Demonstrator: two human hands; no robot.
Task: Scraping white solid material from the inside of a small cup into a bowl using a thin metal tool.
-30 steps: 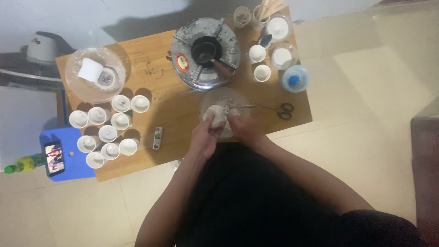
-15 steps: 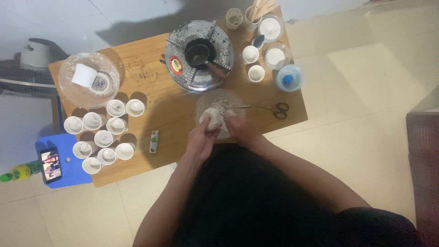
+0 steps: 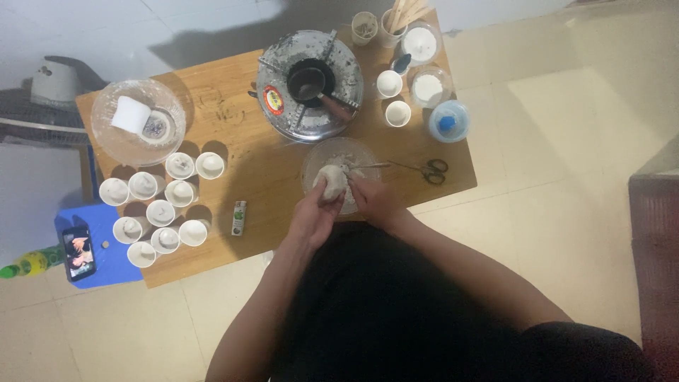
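Observation:
My left hand (image 3: 315, 211) cups a pale lump of dough (image 3: 331, 179) over a clear glass bowl (image 3: 320, 153) at the front of the wooden table (image 3: 226, 127). Beside it, my right hand (image 3: 375, 200) presses its fingers against the dough's right side. A spoon handle (image 3: 373, 165) sticks out of the bowl to the right. Both forearms reach in from the lower edge of the view.
A round metal stove (image 3: 311, 85) with a small dark pot stands behind the bowl. Several small white cups (image 3: 159, 205) cluster at the left, near a large glass bowl (image 3: 138, 131). Scissors (image 3: 428, 170), a lighter (image 3: 239, 217), jars and a blue-lidded tub (image 3: 448, 122) lie around. A phone (image 3: 78, 252) rests on a blue stool.
The view has drifted slightly across the table. Both hands stay at the glass bowl, still working the dough lump between them.

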